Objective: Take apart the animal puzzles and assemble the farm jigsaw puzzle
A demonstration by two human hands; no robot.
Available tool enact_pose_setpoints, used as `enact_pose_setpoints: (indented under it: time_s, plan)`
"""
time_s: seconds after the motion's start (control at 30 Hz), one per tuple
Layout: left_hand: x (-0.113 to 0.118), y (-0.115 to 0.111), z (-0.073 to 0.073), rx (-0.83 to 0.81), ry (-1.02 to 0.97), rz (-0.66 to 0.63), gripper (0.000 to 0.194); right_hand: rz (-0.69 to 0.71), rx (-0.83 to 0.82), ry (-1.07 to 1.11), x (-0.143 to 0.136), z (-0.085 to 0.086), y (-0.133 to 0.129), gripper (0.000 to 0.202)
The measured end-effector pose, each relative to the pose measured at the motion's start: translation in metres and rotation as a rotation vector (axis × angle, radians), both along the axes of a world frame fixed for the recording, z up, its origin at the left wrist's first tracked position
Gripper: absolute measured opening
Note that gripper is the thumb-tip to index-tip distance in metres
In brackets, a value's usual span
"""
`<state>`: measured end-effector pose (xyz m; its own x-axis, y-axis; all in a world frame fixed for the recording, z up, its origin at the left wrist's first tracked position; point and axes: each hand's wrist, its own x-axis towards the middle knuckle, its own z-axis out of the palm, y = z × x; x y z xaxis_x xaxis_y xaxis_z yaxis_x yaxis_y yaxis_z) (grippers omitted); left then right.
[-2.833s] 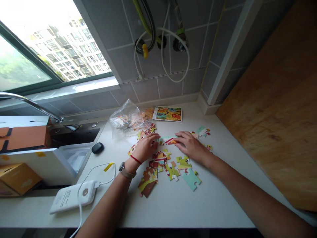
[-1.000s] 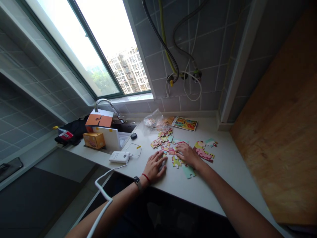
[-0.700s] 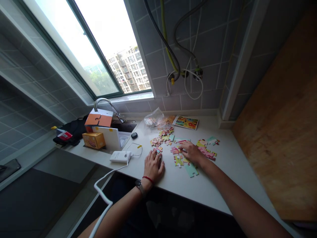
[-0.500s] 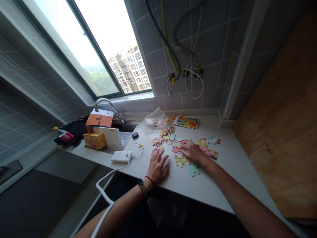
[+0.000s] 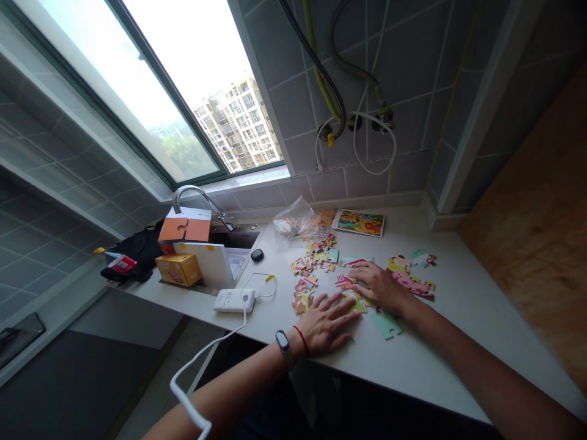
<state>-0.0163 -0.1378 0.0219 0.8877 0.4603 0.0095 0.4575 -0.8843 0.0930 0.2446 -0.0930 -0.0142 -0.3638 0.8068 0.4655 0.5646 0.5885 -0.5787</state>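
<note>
My left hand lies spread over the counter's front part, fingers stretched toward yellow-green jigsaw pieces. Over a partly joined patch of puzzle rests my right hand, its fingertips beside a red-and-white jigsaw piece; whether it grips anything is hidden. A pale green joined section sticks out below that hand. To the right lies another joined section with a pink spotted shape. Loose jigsaw pieces are heaped left of the right hand, and more pieces lie beside the left fingers.
A clear plastic bag of pieces and a colourful picture card lie at the back. On the left are a white power bank with a cable, a black case, a yellow box and the sink.
My left hand has moved right, off the loose pieces, and spread toward the puzzle patch. My right hand stays over the patch. The camera view has shifted slightly.
</note>
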Motion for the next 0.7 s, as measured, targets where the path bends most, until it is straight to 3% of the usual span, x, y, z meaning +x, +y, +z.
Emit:
enact_pose_setpoints:
  time_s: [0.17, 0.37, 0.57, 0.7]
  plan:
    - [-0.005, -0.004, -0.004, 0.006, -0.061, 0.046, 0.051, -0.025, 0.004, -0.016, -0.003, 0.0, -0.001, 0.019]
    - [-0.016, -0.008, 0.0, 0.041, -0.182, 0.219, 0.031, -0.019, -0.002, -0.02, -0.009, -0.001, -0.002, 0.017]
    - [-0.008, 0.037, 0.004, 0.13, -0.285, 0.419, 0.023, -0.013, -0.024, -0.041, -0.004, 0.005, -0.004, 0.017]
    - [0.011, 0.07, 0.003, 0.144, -0.221, 0.424, 0.021, 0.009, -0.061, -0.025, -0.003, 0.008, -0.005, 0.018]
